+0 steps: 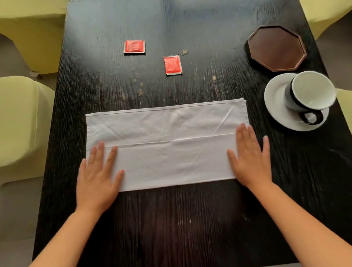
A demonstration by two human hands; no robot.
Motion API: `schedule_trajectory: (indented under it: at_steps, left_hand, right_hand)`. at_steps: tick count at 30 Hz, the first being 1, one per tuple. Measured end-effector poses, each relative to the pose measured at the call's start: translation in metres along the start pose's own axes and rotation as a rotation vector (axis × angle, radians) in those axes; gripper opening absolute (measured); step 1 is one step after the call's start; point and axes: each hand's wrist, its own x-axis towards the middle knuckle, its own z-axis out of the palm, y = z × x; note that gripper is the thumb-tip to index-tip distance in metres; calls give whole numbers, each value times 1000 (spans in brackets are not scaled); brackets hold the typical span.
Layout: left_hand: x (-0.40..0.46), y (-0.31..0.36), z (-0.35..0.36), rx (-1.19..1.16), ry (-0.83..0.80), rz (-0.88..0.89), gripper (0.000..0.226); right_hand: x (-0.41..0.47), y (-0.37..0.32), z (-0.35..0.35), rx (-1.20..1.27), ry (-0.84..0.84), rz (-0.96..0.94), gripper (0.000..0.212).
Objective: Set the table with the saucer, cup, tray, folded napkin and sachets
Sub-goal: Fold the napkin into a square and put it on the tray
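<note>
Left hand (98,178), right hand (251,158) spread flat on white napkin (167,146) ends, lower centre, pressing fold crease. Red sachets (134,46) upper centre; cup (309,93) on saucer (275,99) right, unplaced.

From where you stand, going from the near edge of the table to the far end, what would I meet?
The two hands, left hand and right hand, pressing flat on the folded white napkin → cup lying tipped on its saucer → nearer red sachet → farther red sachet.
</note>
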Motion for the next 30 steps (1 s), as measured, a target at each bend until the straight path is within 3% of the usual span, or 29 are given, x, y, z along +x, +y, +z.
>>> schedule_trajectory:
  at_steps: [2, 5, 7, 9, 14, 22, 24, 27, 28, 30]
  left_hand:
    - [-3, -6, -4, -28, 14, -68, 70]
    - [-16, -3, -7, -201, 148, -343, 65]
    - [-33, -2, -12, -286, 272, -534, 53]
    - [-51, -2, -13, -286, 323, -639, 36]
    - [-60, -4, -19, -576, 241, -639, 25]
    - [-74, -14, -27, -757, 172, -644, 8]
    - [-95, -14, -24, -759, 152, -660, 9]
    - [-132, -8, -19, -671, 95, -679, 11]
    - [-141, -5, -19, -597, 120, -684, 17]
    - [-145, 4, -22, -450, 250, -653, 43]
  right_hand:
    - [-2, 8, -5, -8, 21, 45, 69]
    - [-21, 12, -14, 88, 187, 262, 63]
    - [-40, 16, -20, 192, 294, 409, 46]
    - [-58, 20, -21, 258, 245, 513, 27]
    - [-64, 14, -30, 479, 83, 621, 21]
    - [-83, 17, -44, 780, 94, 692, 3]
    - [-104, 18, -44, 805, 88, 710, 8]
    - [-143, 17, -38, 739, 51, 709, 11]
    - [-154, 17, -34, 647, 62, 690, 10]
    - [-165, 10, -28, 434, 179, 583, 27]
